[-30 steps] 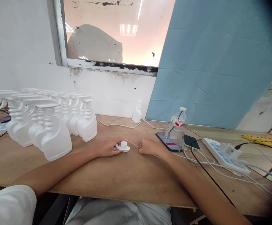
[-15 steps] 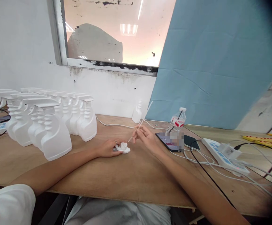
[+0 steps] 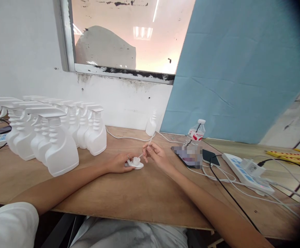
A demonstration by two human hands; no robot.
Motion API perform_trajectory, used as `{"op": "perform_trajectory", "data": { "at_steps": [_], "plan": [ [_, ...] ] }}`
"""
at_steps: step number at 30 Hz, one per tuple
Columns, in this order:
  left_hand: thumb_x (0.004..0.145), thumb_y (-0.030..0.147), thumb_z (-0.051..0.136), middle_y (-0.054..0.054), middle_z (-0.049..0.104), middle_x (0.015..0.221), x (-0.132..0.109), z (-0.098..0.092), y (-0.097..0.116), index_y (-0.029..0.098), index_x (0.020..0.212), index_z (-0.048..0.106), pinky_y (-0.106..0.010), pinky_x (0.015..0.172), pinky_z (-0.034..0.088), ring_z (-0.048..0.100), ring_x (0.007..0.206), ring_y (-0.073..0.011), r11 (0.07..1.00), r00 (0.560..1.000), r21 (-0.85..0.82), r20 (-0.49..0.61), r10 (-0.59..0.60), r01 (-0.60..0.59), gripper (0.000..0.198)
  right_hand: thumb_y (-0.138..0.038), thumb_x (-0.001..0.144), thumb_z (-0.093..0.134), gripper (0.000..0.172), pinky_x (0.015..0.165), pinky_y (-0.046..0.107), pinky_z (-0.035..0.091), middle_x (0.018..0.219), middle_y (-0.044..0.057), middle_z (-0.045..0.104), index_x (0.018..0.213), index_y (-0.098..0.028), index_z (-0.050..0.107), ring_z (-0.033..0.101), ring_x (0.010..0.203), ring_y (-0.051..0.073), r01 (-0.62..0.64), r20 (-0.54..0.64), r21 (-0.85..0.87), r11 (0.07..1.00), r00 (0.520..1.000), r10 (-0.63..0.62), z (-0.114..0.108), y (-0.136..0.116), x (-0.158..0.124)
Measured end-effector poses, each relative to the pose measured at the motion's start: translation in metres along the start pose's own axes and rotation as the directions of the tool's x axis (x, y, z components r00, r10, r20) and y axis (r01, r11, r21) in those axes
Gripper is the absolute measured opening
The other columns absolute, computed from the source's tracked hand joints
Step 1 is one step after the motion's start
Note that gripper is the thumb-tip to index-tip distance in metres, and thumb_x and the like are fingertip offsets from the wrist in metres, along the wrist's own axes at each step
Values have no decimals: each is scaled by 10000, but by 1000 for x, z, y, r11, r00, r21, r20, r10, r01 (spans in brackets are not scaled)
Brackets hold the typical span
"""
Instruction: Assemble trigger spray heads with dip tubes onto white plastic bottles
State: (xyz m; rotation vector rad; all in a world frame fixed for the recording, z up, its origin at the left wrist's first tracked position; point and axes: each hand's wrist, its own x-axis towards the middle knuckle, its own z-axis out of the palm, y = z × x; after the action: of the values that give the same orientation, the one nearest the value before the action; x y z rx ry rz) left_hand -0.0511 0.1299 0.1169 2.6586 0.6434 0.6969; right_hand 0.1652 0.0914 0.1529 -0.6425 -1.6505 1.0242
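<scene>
Low over the middle of the wooden table, my left hand (image 3: 119, 163) grips a white spray-bottle trigger head (image 3: 136, 165), its neck facing up. Just to the right, my right hand (image 3: 155, 154) pinches a thin white tube (image 3: 151, 138) between thumb and fingers. The tube slants, with its lower end at the neck of the trigger head; whether it sits inside the neck I cannot tell.
Several white spray bottles (image 3: 62, 151) with trigger heads stand at the left. A bottle without a head (image 3: 151, 124) is by the wall. On the right are a water bottle (image 3: 196, 132), phones (image 3: 210, 156), cables and a power strip (image 3: 245, 174).
My right hand has moved slightly left, bringing the tube's lower end from beside the trigger head to its neck. My left hand holds the head in the same place.
</scene>
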Motion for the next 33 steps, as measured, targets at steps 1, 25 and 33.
{"op": "perform_trajectory", "data": {
  "at_steps": [1, 25, 33],
  "plan": [
    [861, 286, 557, -9, 610, 948, 0, 0, 0, 180, 1305, 479, -231, 717, 433, 548, 751, -128, 1000, 1000, 2, -5, 5, -5, 462, -512, 861, 582, 313, 550, 278, 439, 725, -25, 552, 931, -211, 534, 523, 512, 99, -14, -4, -10, 1000, 1000, 14, 0, 1, 0],
    [870, 248, 558, -52, 669, 1008, 3, 4, -4, 143, 1324, 505, -269, 749, 433, 612, 839, -194, 996, 998, 57, -16, 64, -63, 469, -390, 930, 427, 254, 617, 262, 395, 658, -16, 538, 760, -206, 464, 514, 626, 144, 18, 52, -638, 770, 998, 19, 3, 23, 1],
    [837, 252, 579, -57, 671, 936, 6, 7, -10, 144, 1152, 594, -256, 727, 441, 607, 789, -178, 995, 996, 47, -21, 86, -85, 333, -341, 904, 421, 206, 556, 258, 334, 632, -21, 500, 739, -220, 396, 461, 576, 144, 75, 58, -673, 736, 997, -48, 10, 30, 8]
  ]
}}
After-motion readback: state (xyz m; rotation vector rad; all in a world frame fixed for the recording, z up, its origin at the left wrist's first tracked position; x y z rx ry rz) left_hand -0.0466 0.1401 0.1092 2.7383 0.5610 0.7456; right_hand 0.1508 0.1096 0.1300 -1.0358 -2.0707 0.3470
